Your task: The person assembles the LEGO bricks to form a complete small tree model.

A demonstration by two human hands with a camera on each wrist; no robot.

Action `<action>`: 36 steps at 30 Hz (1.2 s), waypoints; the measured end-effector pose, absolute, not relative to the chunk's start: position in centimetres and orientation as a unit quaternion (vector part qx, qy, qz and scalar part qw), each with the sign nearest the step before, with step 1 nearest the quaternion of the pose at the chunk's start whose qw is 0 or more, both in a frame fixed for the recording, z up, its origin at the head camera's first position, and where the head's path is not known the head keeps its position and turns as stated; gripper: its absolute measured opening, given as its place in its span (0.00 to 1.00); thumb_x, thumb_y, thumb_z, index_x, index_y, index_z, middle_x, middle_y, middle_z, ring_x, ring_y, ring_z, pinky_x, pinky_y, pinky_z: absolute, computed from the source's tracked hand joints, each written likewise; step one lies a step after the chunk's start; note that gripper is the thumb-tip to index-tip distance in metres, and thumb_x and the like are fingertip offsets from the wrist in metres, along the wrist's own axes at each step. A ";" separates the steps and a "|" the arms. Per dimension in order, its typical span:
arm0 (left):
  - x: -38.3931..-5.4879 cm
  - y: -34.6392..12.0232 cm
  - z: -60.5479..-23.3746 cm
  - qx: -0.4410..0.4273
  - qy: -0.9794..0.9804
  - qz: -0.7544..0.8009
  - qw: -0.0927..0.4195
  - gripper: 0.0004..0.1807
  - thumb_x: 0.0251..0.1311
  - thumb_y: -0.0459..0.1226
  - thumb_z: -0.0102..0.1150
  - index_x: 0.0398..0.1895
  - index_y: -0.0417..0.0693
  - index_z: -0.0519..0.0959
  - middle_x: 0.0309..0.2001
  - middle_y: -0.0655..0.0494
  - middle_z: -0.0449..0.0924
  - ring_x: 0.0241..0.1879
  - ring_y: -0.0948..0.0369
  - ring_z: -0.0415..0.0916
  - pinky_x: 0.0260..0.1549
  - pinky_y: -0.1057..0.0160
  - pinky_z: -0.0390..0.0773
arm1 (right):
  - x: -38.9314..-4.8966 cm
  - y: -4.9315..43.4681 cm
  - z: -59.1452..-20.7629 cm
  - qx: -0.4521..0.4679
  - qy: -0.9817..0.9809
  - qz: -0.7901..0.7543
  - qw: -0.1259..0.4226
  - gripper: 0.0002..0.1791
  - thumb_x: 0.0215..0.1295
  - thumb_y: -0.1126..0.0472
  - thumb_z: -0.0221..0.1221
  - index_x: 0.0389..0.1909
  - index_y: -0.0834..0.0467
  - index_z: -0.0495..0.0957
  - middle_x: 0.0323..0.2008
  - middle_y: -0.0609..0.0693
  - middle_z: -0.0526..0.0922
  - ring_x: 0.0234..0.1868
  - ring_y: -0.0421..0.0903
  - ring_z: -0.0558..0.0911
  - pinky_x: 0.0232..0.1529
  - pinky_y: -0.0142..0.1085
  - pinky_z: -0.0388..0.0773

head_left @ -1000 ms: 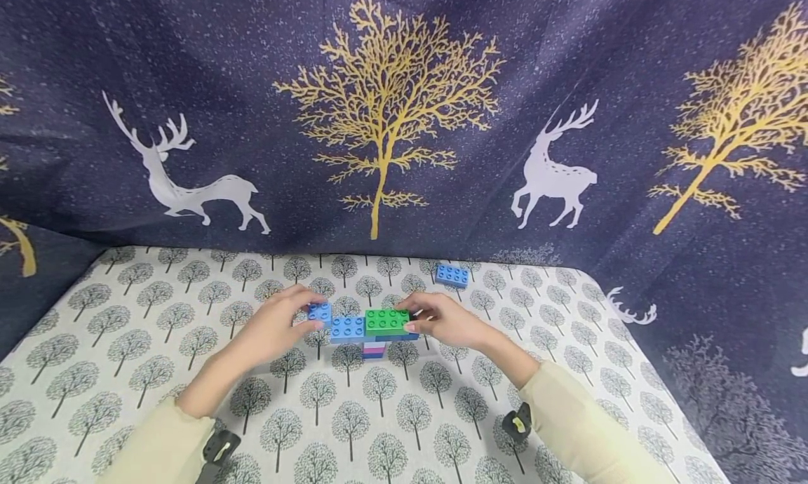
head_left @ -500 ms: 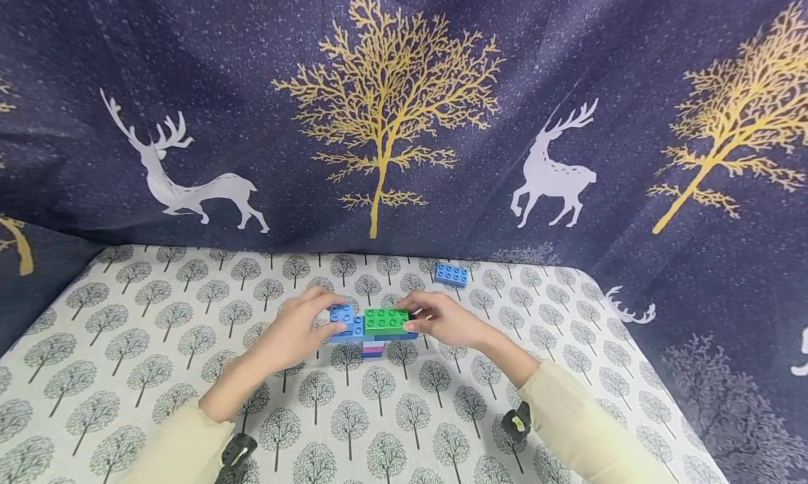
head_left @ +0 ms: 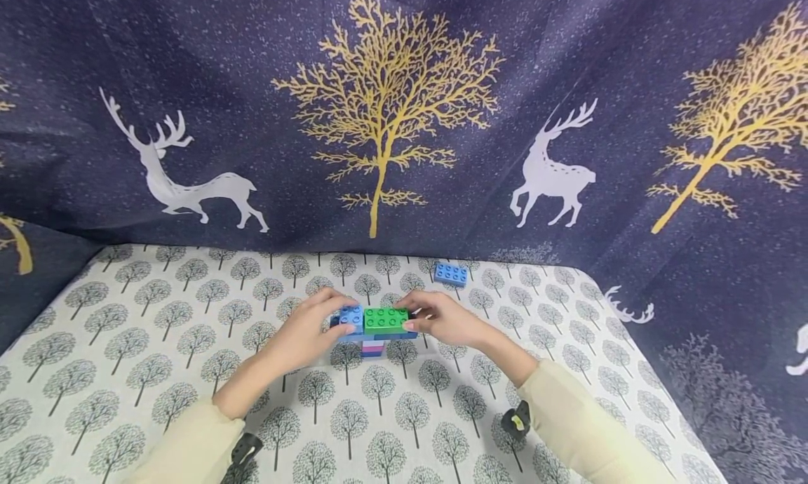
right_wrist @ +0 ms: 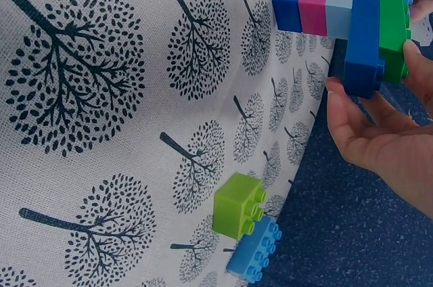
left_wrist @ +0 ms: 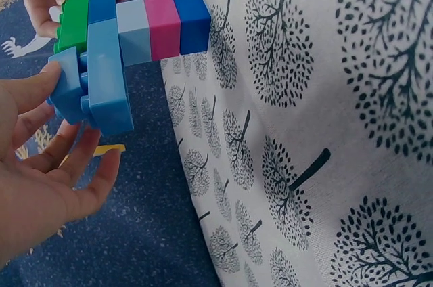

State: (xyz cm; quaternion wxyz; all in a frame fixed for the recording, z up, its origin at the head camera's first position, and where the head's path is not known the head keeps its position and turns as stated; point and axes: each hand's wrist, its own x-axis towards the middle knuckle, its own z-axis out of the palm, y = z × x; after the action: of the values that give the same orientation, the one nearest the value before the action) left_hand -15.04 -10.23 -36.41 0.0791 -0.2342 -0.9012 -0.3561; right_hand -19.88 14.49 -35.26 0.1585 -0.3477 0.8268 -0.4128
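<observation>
A toy-brick tower stands on the table, its column of dark blue, pink and pale blue bricks [left_wrist: 162, 26] topped by a crosswise light blue brick [left_wrist: 108, 74] and a dark blue brick [right_wrist: 364, 47]. My left hand [head_left: 318, 330] pinches a small light blue brick [head_left: 351, 317] above the light blue crosswise brick. In the left wrist view it sits tilted, with studs showing in the gap beneath. My right hand [head_left: 448, 320] holds the tower's right end, thumb at the green brick [head_left: 386, 320] and fingers by the dark blue brick.
A loose blue brick [head_left: 451, 274] lies toward the back of the tree-print tablecloth [head_left: 353, 400]. Near it, in the right wrist view, is a lime green brick [right_wrist: 237, 206]. A dark cloth with deer and trees [head_left: 303, 154] hangs behind the table.
My left hand has moved right, bringing the small light blue brick from beside the tower to over the left crosswise brick, next to the green one. My right hand keeps its place.
</observation>
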 end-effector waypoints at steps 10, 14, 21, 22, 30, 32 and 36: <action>-15.2 -10.2 -37.1 -0.214 -0.901 -0.372 0.059 0.21 0.53 0.37 0.60 0.51 0.40 0.75 0.51 0.44 0.74 0.52 0.41 0.68 0.51 0.35 0.62 | -19.8 14.4 -35.1 -0.340 0.829 -0.413 0.163 0.17 0.58 0.69 0.57 0.50 0.65 0.73 0.44 0.60 0.78 0.42 0.51 0.79 0.44 0.31 0.77; -15.2 -10.2 -37.2 -0.199 -0.898 -0.390 0.046 0.22 0.54 0.38 0.60 0.52 0.38 0.73 0.50 0.44 0.74 0.51 0.43 0.69 0.52 0.40 0.65 | -19.7 14.5 -35.1 -0.337 0.830 -0.412 0.164 0.17 0.59 0.68 0.57 0.50 0.65 0.73 0.44 0.60 0.78 0.42 0.51 0.79 0.45 0.33 0.77; -15.5 -10.5 -37.6 -0.186 -0.891 -0.413 0.023 0.22 0.55 0.41 0.60 0.52 0.41 0.73 0.51 0.47 0.75 0.50 0.45 0.70 0.51 0.43 0.68 | -19.7 14.5 -35.1 -0.336 0.832 -0.410 0.166 0.17 0.59 0.68 0.57 0.50 0.65 0.73 0.45 0.61 0.78 0.42 0.51 0.79 0.44 0.32 0.76; -15.5 -10.5 -37.7 -0.185 -0.890 -0.416 0.019 0.23 0.55 0.41 0.59 0.53 0.41 0.73 0.51 0.47 0.74 0.51 0.45 0.69 0.52 0.41 0.66 | -19.7 14.5 -35.0 -0.336 0.831 -0.410 0.166 0.17 0.59 0.68 0.57 0.50 0.65 0.73 0.45 0.61 0.78 0.42 0.52 0.79 0.44 0.32 0.76; -15.6 -10.7 -37.8 -0.172 -0.877 -0.448 -0.014 0.22 0.56 0.42 0.59 0.54 0.44 0.72 0.52 0.47 0.75 0.53 0.44 0.69 0.53 0.38 0.63 | -19.8 14.5 -35.1 -0.334 0.830 -0.414 0.166 0.17 0.58 0.69 0.57 0.50 0.64 0.73 0.44 0.59 0.78 0.42 0.50 0.79 0.45 0.32 0.76; -15.6 -10.7 -37.9 -0.169 -0.874 -0.456 -0.017 0.22 0.56 0.42 0.59 0.53 0.45 0.73 0.51 0.47 0.76 0.51 0.45 0.70 0.52 0.39 0.64 | -19.8 14.5 -35.2 -0.334 0.830 -0.415 0.165 0.17 0.58 0.69 0.57 0.50 0.64 0.73 0.44 0.59 0.78 0.42 0.50 0.79 0.45 0.32 0.76; -15.6 -10.8 -38.0 -0.164 -0.866 -0.472 -0.020 0.21 0.55 0.42 0.60 0.51 0.46 0.74 0.48 0.48 0.76 0.45 0.49 0.74 0.48 0.45 0.71 | -19.9 14.5 -35.3 -0.331 0.831 -0.416 0.166 0.17 0.58 0.69 0.57 0.50 0.64 0.73 0.44 0.59 0.78 0.42 0.50 0.79 0.44 0.31 0.76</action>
State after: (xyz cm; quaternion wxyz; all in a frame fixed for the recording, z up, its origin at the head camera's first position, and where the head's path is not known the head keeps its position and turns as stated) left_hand -15.61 -10.79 -37.95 -0.0200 -0.1637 -0.8661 -0.4719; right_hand -19.85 14.52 -35.26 0.1663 -0.3310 0.8307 -0.4156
